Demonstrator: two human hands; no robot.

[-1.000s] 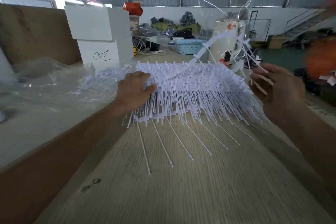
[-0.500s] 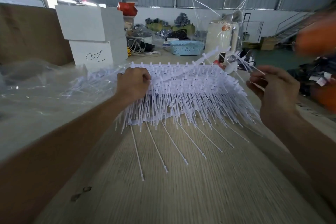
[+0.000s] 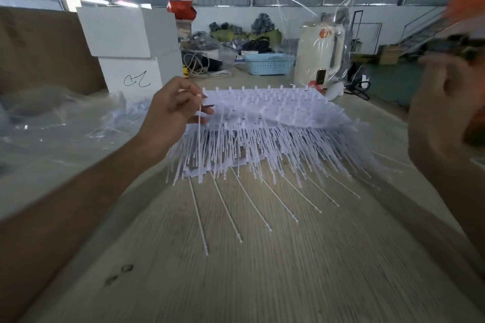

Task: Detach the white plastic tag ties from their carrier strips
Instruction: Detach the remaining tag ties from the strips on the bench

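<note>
Left hand point(image 3: 173, 113): raised at left edge of pile, fingers pinching one white tie point(image 3: 200, 123).
Right hand point(image 3: 441, 113): lifted at far right, blurred; grip cannot be told.
Tie pile point(image 3: 275, 126): mid-table point(image 3: 262, 270), on carrier strips.

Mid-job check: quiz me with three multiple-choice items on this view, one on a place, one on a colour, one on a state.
1. Where is the basket?
A. beyond the tag tie pile
B. under the left hand
C. on the white boxes

2. What colour is the basket?
A. red
B. light blue
C. black

3. What is the left hand doing?
A. lying flat on the table
B. hanging idle
C. pinching one tag tie

Answers: 1 A, it sits farther back on the table. 2 B, its perforated wall is pale blue. 3 C, fingertips close on a single strand.
</note>
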